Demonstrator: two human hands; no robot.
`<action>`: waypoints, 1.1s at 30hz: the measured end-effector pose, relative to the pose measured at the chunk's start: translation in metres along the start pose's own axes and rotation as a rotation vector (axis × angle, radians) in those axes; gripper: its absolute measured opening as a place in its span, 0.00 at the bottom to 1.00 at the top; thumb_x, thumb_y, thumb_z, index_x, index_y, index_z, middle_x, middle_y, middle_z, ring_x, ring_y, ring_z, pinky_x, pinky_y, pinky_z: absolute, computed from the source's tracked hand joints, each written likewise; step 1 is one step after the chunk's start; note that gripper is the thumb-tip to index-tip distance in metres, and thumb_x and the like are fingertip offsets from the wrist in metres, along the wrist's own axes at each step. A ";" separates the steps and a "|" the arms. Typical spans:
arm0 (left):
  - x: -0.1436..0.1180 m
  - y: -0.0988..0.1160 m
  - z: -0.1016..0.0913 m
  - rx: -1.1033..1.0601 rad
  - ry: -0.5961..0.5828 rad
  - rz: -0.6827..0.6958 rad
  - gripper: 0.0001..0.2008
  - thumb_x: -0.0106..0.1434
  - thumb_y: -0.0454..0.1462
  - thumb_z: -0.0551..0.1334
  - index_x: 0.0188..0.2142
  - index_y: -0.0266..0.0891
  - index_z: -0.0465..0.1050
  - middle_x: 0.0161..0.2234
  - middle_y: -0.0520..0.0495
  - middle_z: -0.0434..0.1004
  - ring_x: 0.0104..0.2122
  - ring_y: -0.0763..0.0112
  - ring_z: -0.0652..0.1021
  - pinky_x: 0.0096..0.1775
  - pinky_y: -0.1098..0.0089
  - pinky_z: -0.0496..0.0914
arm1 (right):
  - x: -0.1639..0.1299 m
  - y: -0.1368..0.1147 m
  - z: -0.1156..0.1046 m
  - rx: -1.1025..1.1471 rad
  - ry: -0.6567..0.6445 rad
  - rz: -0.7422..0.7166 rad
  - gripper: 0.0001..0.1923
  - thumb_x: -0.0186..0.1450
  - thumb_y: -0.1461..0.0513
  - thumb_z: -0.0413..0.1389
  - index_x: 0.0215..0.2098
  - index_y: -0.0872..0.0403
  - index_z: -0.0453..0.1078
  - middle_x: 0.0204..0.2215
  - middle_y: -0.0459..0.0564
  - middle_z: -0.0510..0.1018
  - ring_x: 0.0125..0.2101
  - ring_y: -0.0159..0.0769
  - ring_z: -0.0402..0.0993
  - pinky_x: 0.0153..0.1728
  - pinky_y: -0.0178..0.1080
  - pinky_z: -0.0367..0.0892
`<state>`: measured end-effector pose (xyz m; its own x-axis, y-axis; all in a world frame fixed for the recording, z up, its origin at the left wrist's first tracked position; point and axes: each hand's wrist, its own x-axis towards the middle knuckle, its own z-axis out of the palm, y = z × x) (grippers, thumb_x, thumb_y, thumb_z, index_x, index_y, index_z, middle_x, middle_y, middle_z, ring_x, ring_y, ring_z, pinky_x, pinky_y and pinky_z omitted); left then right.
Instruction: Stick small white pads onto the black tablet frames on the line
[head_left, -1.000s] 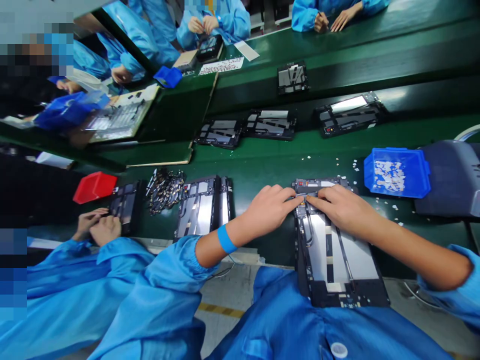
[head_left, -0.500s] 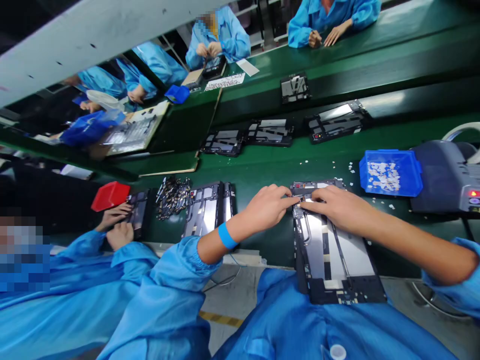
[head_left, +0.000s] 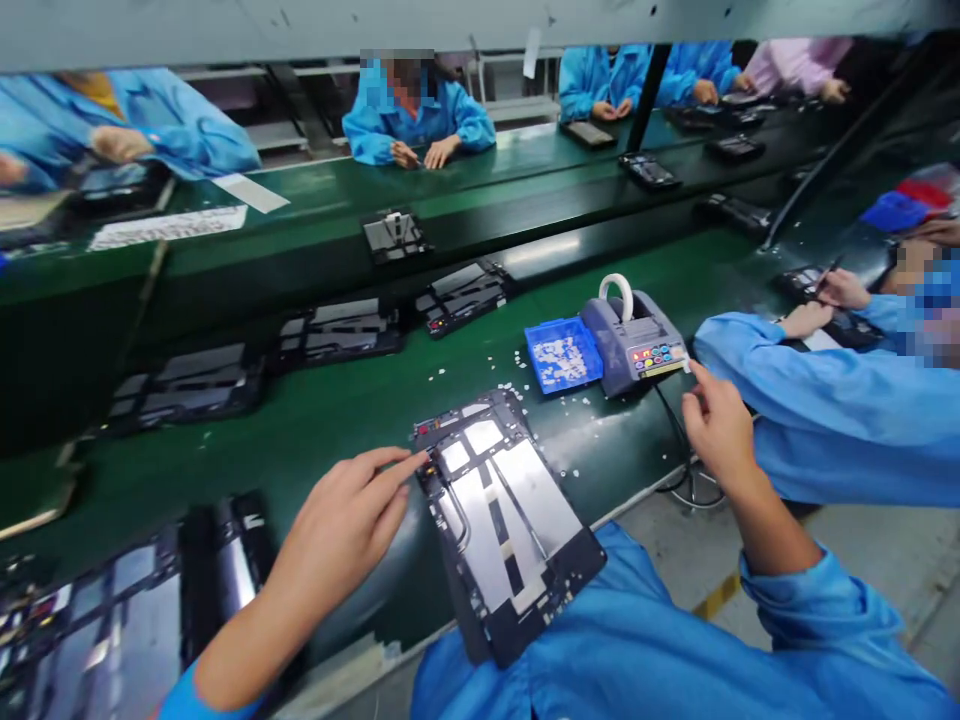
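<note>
An opened tablet [head_left: 517, 480] with silver panels and dark strips lies at the bench edge in front of me. My left hand [head_left: 352, 515] has its fingers stretched out, the index fingertip touching the tablet's upper left edge. Off to the right, my right hand [head_left: 721, 425] points its index finger at the front of a grey tape dispenser [head_left: 630, 335], other fingers loosely curled. A small pale bit shows at that fingertip; whether it sticks to the finger I cannot tell. Beside the dispenser stands a blue tray [head_left: 564, 356] of small white pieces.
More opened tablets [head_left: 341, 330] lie along the green bench [head_left: 337, 410]. Stacked tablets [head_left: 127, 620] and small metallic parts [head_left: 22, 620] are at the lower left. White scraps dot the bench by the tray. A co-worker's sleeve [head_left: 840, 410] is close on my right.
My right hand has left the tablet and moved right to the tape dispenser. My left hand stays at the tablet's upper left edge. The view has turned right.
</note>
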<state>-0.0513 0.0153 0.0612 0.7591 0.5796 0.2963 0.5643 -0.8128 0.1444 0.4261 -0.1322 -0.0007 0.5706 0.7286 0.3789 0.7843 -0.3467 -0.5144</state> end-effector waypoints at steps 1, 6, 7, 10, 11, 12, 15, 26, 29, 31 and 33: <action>0.002 0.002 -0.001 -0.003 0.000 0.007 0.18 0.75 0.37 0.54 0.58 0.40 0.77 0.51 0.39 0.80 0.47 0.54 0.80 0.46 0.57 0.74 | 0.008 0.002 -0.003 -0.145 -0.019 -0.061 0.28 0.72 0.59 0.49 0.68 0.55 0.69 0.39 0.57 0.76 0.37 0.46 0.74 0.41 0.47 0.69; 0.001 0.007 -0.003 0.013 -0.004 -0.008 0.17 0.75 0.38 0.54 0.56 0.41 0.78 0.50 0.40 0.81 0.46 0.55 0.81 0.46 0.58 0.75 | 0.029 0.000 -0.012 -0.542 -0.138 -0.205 0.32 0.71 0.64 0.48 0.73 0.53 0.65 0.33 0.55 0.72 0.31 0.43 0.69 0.32 0.42 0.61; 0.000 0.005 -0.003 0.014 -0.003 -0.014 0.17 0.75 0.38 0.54 0.56 0.41 0.78 0.50 0.40 0.81 0.46 0.56 0.81 0.46 0.58 0.75 | 0.031 0.000 -0.015 -0.541 -0.150 -0.216 0.32 0.71 0.64 0.48 0.73 0.53 0.65 0.33 0.55 0.73 0.31 0.43 0.70 0.32 0.41 0.61; -0.005 0.002 -0.003 0.003 0.018 -0.035 0.17 0.75 0.39 0.55 0.56 0.42 0.78 0.50 0.41 0.80 0.46 0.56 0.81 0.47 0.59 0.75 | 0.033 0.005 -0.023 -0.276 -0.160 -0.132 0.28 0.70 0.62 0.51 0.67 0.53 0.72 0.35 0.56 0.76 0.34 0.44 0.72 0.35 0.42 0.64; -0.006 0.001 -0.004 -0.005 0.030 -0.040 0.17 0.75 0.39 0.55 0.56 0.42 0.78 0.49 0.41 0.80 0.46 0.57 0.81 0.47 0.59 0.75 | 0.033 0.006 -0.023 -0.094 -0.152 -0.024 0.25 0.69 0.60 0.53 0.63 0.53 0.75 0.35 0.55 0.77 0.34 0.43 0.72 0.35 0.42 0.65; -0.008 0.000 -0.004 -0.013 0.041 -0.044 0.17 0.75 0.39 0.55 0.56 0.42 0.77 0.49 0.41 0.80 0.46 0.57 0.81 0.47 0.59 0.76 | 0.031 0.007 -0.022 0.113 -0.153 0.119 0.23 0.67 0.58 0.56 0.58 0.53 0.77 0.35 0.53 0.78 0.33 0.41 0.72 0.34 0.41 0.66; -0.012 0.001 -0.006 -0.032 0.058 -0.051 0.16 0.75 0.39 0.56 0.56 0.41 0.77 0.49 0.41 0.80 0.45 0.58 0.81 0.47 0.60 0.76 | 0.019 0.003 -0.005 0.616 -0.233 0.523 0.20 0.59 0.51 0.65 0.45 0.54 0.78 0.32 0.52 0.80 0.26 0.36 0.70 0.25 0.37 0.63; -0.015 0.012 -0.014 -0.215 0.046 -0.209 0.15 0.73 0.38 0.58 0.53 0.43 0.80 0.47 0.44 0.83 0.47 0.60 0.82 0.49 0.61 0.77 | -0.008 -0.038 0.039 0.917 -0.373 0.671 0.23 0.51 0.47 0.71 0.27 0.51 0.66 0.20 0.43 0.70 0.18 0.28 0.63 0.17 0.31 0.57; -0.008 0.030 -0.018 -0.397 0.062 -0.329 0.14 0.72 0.37 0.57 0.50 0.42 0.81 0.45 0.44 0.84 0.45 0.62 0.82 0.48 0.62 0.77 | -0.029 -0.082 0.031 0.874 -0.552 0.509 0.18 0.58 0.49 0.69 0.30 0.53 0.73 0.23 0.47 0.76 0.22 0.31 0.68 0.23 0.34 0.64; 0.004 0.045 -0.015 -0.589 0.051 -0.457 0.13 0.70 0.36 0.59 0.49 0.41 0.81 0.44 0.44 0.84 0.42 0.65 0.81 0.45 0.63 0.76 | -0.035 -0.125 0.030 0.806 -0.663 0.239 0.14 0.64 0.51 0.66 0.33 0.53 0.76 0.26 0.48 0.79 0.27 0.35 0.72 0.29 0.37 0.68; 0.017 0.057 -0.007 -0.838 0.048 -0.593 0.14 0.67 0.36 0.62 0.51 0.40 0.79 0.43 0.44 0.84 0.36 0.68 0.80 0.39 0.67 0.75 | -0.035 -0.172 0.034 0.779 -0.733 -0.022 0.11 0.68 0.53 0.62 0.34 0.51 0.77 0.27 0.47 0.79 0.29 0.37 0.74 0.31 0.38 0.69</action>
<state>-0.0087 -0.0210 0.0815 0.4076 0.9131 -0.0026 0.4227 -0.1861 0.8869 0.2627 -0.0773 0.0483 0.0694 0.9972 -0.0271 0.2734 -0.0451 -0.9608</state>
